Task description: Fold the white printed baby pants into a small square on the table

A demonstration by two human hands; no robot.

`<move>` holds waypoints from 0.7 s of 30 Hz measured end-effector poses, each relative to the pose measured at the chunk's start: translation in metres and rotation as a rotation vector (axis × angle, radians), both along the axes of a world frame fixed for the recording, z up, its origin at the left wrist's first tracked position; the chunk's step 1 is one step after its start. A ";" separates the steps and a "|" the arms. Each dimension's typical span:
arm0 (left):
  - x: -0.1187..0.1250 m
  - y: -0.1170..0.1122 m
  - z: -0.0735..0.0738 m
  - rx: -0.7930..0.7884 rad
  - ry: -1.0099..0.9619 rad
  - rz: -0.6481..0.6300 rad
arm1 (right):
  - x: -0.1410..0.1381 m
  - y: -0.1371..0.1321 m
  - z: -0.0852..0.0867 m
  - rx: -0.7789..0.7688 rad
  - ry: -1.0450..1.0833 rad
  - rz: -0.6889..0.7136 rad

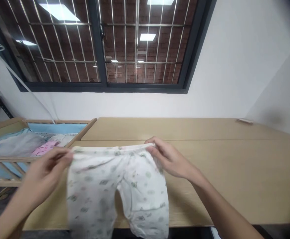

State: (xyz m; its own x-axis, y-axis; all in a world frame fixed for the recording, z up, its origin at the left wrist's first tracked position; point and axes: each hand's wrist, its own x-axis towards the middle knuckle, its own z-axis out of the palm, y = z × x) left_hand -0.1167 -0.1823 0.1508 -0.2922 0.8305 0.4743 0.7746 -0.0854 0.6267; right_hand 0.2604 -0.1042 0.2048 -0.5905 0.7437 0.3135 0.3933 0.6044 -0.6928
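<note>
A small pair of white baby trousers [115,186] with a pale green print hangs by its waistband in front of me. My left hand [48,167] pinches the waistband's left corner. The right corner is pinched by my right hand [168,157]. Both legs of the trousers dangle down past the near edge of the light wooden table [234,172].
A wooden cot [35,132] stands at the left with blue lining and several folded clothes, pink and white, inside. A small flat object [244,121] lies at the table's far right by the white wall. A barred window is above.
</note>
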 end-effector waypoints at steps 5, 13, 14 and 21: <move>0.038 0.105 -0.052 -0.204 0.131 -0.171 | 0.006 0.079 -0.064 0.118 -0.168 -0.192; 0.086 0.192 -0.142 -0.345 0.383 -0.021 | -0.001 0.162 -0.172 0.099 -0.460 -0.418; 0.089 0.199 -0.145 -0.351 0.402 -0.006 | -0.002 0.167 -0.177 0.100 -0.466 -0.431; 0.094 0.246 -0.149 -0.361 0.460 0.058 | -0.007 0.217 -0.193 0.101 -0.452 -0.546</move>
